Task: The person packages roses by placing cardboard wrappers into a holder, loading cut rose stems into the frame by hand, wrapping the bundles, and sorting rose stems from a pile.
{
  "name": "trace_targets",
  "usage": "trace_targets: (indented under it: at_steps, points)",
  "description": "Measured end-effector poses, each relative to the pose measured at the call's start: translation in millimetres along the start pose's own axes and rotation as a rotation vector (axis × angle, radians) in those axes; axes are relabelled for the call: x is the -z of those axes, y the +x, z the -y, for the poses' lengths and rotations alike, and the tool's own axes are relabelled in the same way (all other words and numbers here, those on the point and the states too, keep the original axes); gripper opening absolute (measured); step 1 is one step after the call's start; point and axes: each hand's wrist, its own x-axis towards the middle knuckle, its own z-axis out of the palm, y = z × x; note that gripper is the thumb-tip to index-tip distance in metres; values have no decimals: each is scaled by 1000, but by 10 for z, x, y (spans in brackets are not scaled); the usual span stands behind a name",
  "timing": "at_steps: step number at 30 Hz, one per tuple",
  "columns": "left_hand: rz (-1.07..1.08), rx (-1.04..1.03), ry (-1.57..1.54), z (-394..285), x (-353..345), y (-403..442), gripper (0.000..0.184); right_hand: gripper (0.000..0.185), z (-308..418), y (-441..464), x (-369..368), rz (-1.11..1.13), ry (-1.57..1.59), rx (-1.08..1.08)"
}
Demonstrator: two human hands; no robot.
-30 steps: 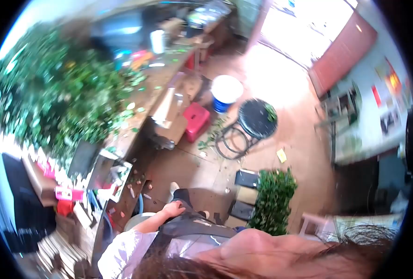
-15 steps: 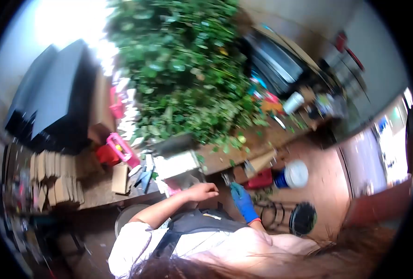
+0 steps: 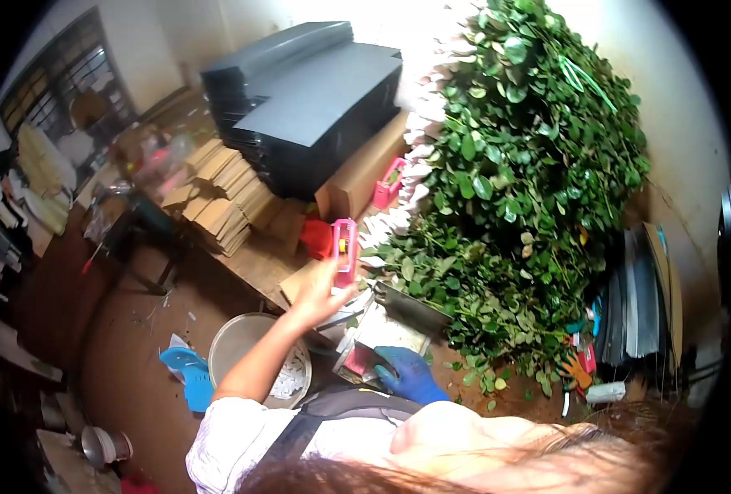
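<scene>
My bare left hand point(image 3: 320, 298) reaches over the table with its fingers apart. The fingertips are at the lower end of a pink tape dispenser point(image 3: 346, 247), which has a yellow roll in it; whether they touch it I cannot tell. My right hand point(image 3: 411, 377), in a blue and green glove, is at the near edge of a white work stand point(image 3: 392, 331) with a dark upright plate point(image 3: 413, 311). Its thumb and fingers look apart. Beyond the stand rises a big heap of leafy green stems point(image 3: 530, 189), with pale wrapped ends along its left side.
Folded cardboard pieces point(image 3: 225, 193) and a stack of black sheets point(image 3: 316, 99) are on the table to the left. A round bin point(image 3: 246, 342) with white scraps stands below my left arm, beside a blue plastic piece point(image 3: 188, 370). An orange glove point(image 3: 578, 370) lies at the right.
My view has swung left, so the stem heap now sits further right. My left hand has stretched out to the tape dispenser. My gloved right hand has come to the work stand.
</scene>
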Motion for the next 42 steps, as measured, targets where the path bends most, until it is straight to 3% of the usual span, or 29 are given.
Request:
trace_targets:
  at_steps: [1,3,5,6,9,11,13,16,18,19,21,23,25,29,31,33,35,37,39,40,42]
  points:
    - [-231,-247,287,104,123,177,65,42,-57,-21,-55,12,-17,-17]
    - [-527,-404,528,29,470,541,75,44,-66,-22,-59,44,-23,-78]
    - [-625,-496,718,155,841,968,74,47,11,18,-32,64,1,-156]
    - [-637,-456,743,277,989,1216,73,48,-81,13,-95,101,-53,-169]
    - [-682,-565,889,512,1481,1951,48,47,-89,53,-119,149,-74,-236]
    - [-570,-603,822,701,1680,2327,34,48,-64,68,-167,120,-77,-315]
    - [-533,-600,774,721,1788,2505,35,49,0,84,-170,108,-88,-425]
    - [-553,-651,752,650,2093,2698,42,43,-90,9,-220,31,-196,-331]
    - [-656,-580,837,783,2418,2977,40,39,-40,79,-245,-27,-284,-296]
    - [-638,-392,896,787,2612,3134,44,39,21,110,-238,-32,-270,-312]
    - [-809,-173,1014,1069,2987,3622,50,39,81,139,-215,-52,-249,-348]
    - [-666,84,1084,1138,3360,3843,66,38,21,85,-292,-111,-243,-330]
    - [-489,262,947,1096,3489,3885,64,38,75,107,-300,-141,-271,-311]
    - [-390,84,1031,899,3619,3860,49,38,225,192,-244,-142,-348,-299]
    - [-229,51,750,841,3807,3894,41,38,226,186,-242,-132,-361,-304]
    - [-466,-107,608,546,3756,3730,34,41,208,192,-177,-70,-309,-309]
    - [-777,-668,597,140,3397,3449,25,47,43,184,-114,34,-194,-312]
    - [-707,-721,306,-409,2867,2888,19,57,343,647,169,6,-437,-51]
    - [-614,-745,82,-817,2246,2280,32,65,733,1168,443,-185,-98,-94]
    - [-639,-875,53,-977,1930,2027,38,89,799,1288,534,-295,-243,-73]
    - [-571,-1091,-139,-1177,1281,1627,45,113,952,1515,837,-553,-371,23]
